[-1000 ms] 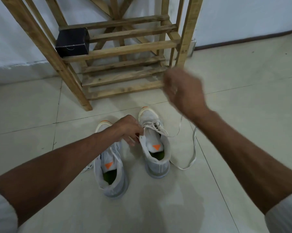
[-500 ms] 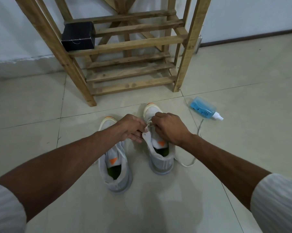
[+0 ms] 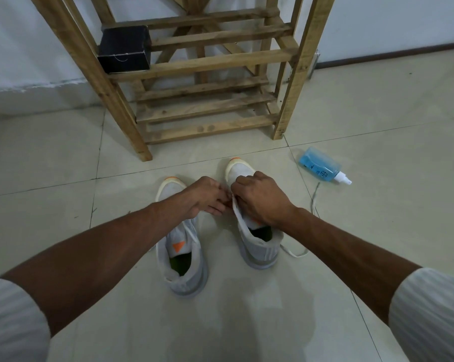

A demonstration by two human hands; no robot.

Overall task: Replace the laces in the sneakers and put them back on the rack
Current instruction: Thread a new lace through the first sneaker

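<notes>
My left hand pinched the rim of the grey mesh sneaker; my right hand curled over it, hold unseen.

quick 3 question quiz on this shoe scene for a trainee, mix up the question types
1. True or false: the left hand and right hand are lifting the left sneaker onto the rack.
2. What lies on the floor to the right of the rack? A) a blue spray bottle B) a brush C) a sock
3. Fill in: a loose lace trails on the floor beside the ____ sneaker.
Key: 1 false, both hands are at the right sneaker, which stands on the floor; 2 A; 3 right.
</notes>
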